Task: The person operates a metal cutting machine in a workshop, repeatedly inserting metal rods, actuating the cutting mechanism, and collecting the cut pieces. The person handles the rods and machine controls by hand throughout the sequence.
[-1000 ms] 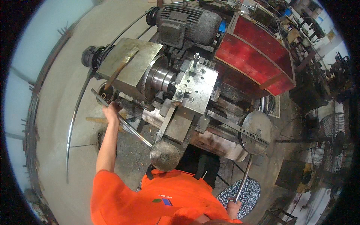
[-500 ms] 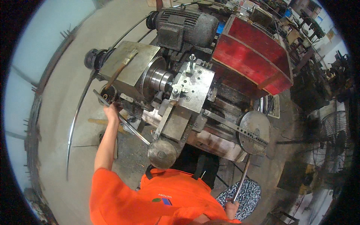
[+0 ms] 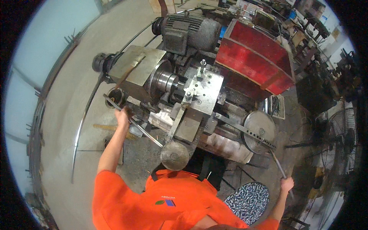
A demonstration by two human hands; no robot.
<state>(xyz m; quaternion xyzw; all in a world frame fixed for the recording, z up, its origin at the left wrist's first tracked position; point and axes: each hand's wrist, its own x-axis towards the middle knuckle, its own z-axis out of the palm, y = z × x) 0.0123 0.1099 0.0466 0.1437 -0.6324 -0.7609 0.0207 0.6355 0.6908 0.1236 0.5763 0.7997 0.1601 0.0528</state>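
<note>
My left hand (image 3: 122,116) is closed round a long metal lever (image 3: 147,135) that runs to a round steel disc (image 3: 174,156) at the front of a small lathe. At the right, my right hand (image 3: 286,184) grips another metal lever (image 3: 277,162), which comes off a larger steel disc (image 3: 260,131). Between them, the tool block (image 3: 205,90) with two upright bolts stands just right of the shiny spindle chuck (image 3: 167,81). A perforated flat bar (image 3: 245,131) reaches from the slide across the larger disc. Dark gaps hide whatever is between chuck and block.
A brush (image 3: 131,70) lies on the headstock cover (image 3: 147,61), above a round pot (image 3: 115,96). Behind sit a motor (image 3: 189,33) and a red box-shaped guard (image 3: 253,57). Many small metal pieces (image 3: 247,202) fill a container low right. A metal rod (image 3: 78,132) slopes down at left.
My right hand has swung its lever outward and up to the right. The tool block now sits slightly further right of the chuck. The whole view has shifted a little.
</note>
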